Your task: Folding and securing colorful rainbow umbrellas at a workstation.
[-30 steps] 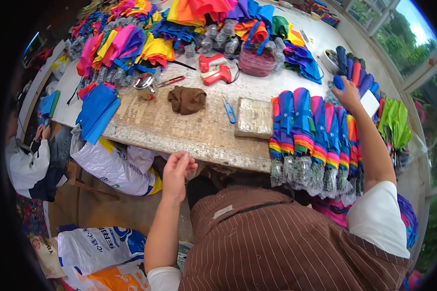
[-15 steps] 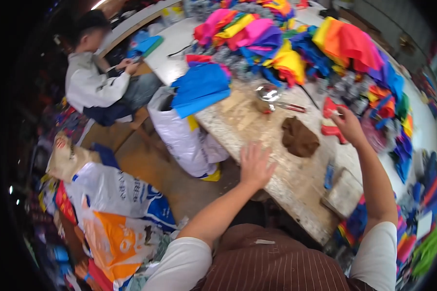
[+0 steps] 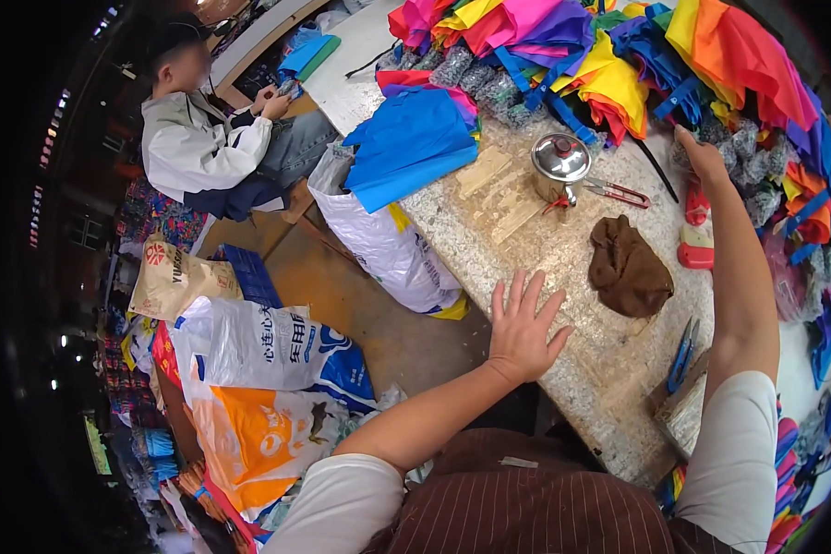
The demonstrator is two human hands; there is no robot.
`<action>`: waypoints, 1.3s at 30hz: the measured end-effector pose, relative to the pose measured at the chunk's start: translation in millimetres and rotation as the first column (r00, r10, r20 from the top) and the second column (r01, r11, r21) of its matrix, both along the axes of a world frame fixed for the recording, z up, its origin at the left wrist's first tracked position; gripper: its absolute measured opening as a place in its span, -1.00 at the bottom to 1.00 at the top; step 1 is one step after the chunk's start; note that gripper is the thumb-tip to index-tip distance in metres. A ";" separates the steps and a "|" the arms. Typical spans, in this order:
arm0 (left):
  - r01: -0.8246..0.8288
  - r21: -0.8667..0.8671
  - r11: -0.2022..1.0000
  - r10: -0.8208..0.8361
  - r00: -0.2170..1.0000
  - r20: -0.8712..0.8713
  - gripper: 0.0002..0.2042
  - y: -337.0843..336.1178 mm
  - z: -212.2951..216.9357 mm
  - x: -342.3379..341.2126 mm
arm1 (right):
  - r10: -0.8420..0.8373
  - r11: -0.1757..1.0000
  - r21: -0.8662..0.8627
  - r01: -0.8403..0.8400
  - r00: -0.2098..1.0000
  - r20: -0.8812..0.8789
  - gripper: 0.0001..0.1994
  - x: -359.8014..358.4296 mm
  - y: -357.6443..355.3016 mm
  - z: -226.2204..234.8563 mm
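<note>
My left hand point(image 3: 529, 328) lies flat with fingers spread on the near edge of the worn wooden table point(image 3: 489, 198). At the far right my right hand point(image 3: 704, 157) reaches to the pile of grey mesh-like bundles point(image 3: 739, 152) and colourful fabric; its fingertips are mostly hidden, so I cannot see a hold. Below that hand lie a red piece point(image 3: 697, 205) and a red-and-white object point(image 3: 696, 247). A crumpled brown cloth point(image 3: 630, 268) rests between my hands. Beyond it stand a lidded metal pot point(image 3: 560, 159) and red-handled snips point(image 3: 619, 192).
Rainbow fabric point(image 3: 743, 55) heaps along the far side. Blue fabric point(image 3: 414, 148) hangs over the left edge above a white sack point(image 3: 379, 245). Blue-handled snips point(image 3: 681, 355) lie near a block point(image 3: 685, 415). A seated person point(image 3: 217, 138) is at left, beyond plastic bags point(image 3: 249, 346).
My right hand has moved from the red objects farther up to the fabric pile. My left hand stays spread on the table edge. The view has shifted.
</note>
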State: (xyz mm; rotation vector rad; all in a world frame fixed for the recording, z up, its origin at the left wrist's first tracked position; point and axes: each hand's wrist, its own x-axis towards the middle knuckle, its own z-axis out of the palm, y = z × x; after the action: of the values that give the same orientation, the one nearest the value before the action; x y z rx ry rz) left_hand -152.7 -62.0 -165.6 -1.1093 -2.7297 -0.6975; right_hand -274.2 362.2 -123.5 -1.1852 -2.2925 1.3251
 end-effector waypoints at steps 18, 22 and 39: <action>0.023 0.004 1.000 -0.023 1.000 -0.015 -0.49 -11.1 -4.1 6.4 | 0.031 0.495 -0.573 -0.654 0.672 -0.740 -0.56 140.7 -130.9 188.5; -0.377 0.678 0.631 -0.444 0.541 0.714 -0.39 -60.5 8.3 -15.2 | 0.214 0.503 -0.427 -0.751 0.587 -0.781 -0.50 201.9 -217.9 232.6; -0.371 0.903 -0.216 -0.912 0.407 -0.051 -0.43 -174.4 140.5 46.5 | 0.561 -0.212 -0.632 -0.745 0.436 -0.703 0.00 277.6 -383.4 69.9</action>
State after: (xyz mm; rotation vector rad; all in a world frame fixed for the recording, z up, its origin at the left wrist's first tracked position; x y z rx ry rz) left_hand -106.3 -236.4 -25.1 -1.0559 -0.5064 -3.3188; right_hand 3.4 -21.2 -53.7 0.5129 -1.7463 3.3607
